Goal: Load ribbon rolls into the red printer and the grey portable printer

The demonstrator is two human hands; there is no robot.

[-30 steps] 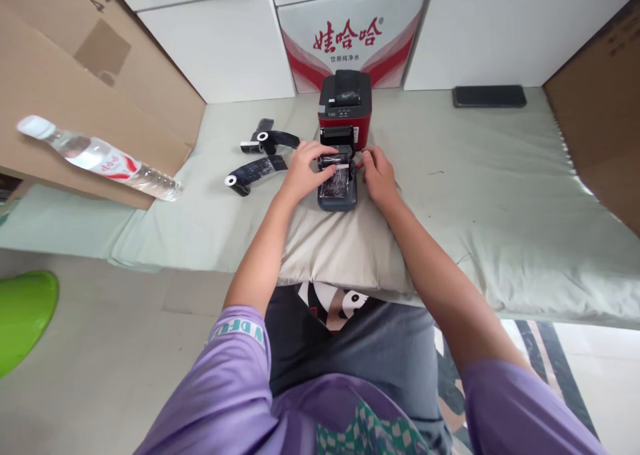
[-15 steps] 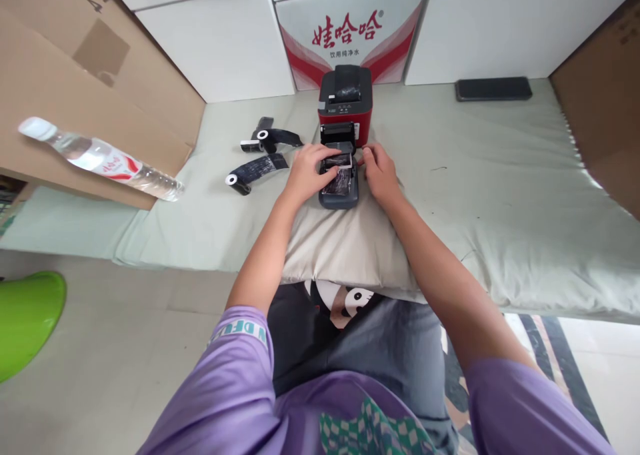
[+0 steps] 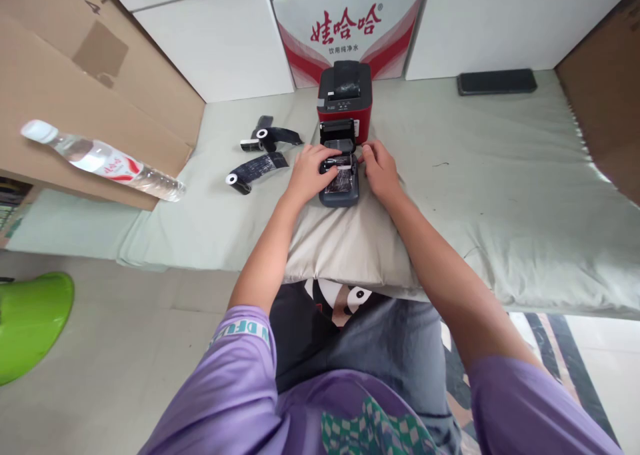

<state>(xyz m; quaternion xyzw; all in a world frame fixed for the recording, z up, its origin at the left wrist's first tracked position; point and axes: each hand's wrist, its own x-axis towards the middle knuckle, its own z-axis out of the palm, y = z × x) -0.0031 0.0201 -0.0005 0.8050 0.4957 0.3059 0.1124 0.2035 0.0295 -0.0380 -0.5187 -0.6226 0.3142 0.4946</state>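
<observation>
A small dark grey printer lies in front of me with its lid raised. A roll of black-faced paper sits in its open bay, with a light strip across it. My left hand reaches over from the left, index finger and thumb on the roll. At the printer's right edge, my right hand has its fingers curled inward, the fingertips against the printer's side. Behind the small printer stands a red and black printer with black paper on its top.
Unrolled black paper rolls lie to the left on the green-grey cloth. A water bottle leans near a cardboard box. A black flat case rests at the back right, before white boxes.
Both hands stay at the small printer with almost the same grip. The paper in the bay looks slightly shifted under the left thumb. The camera view has moved a little.
</observation>
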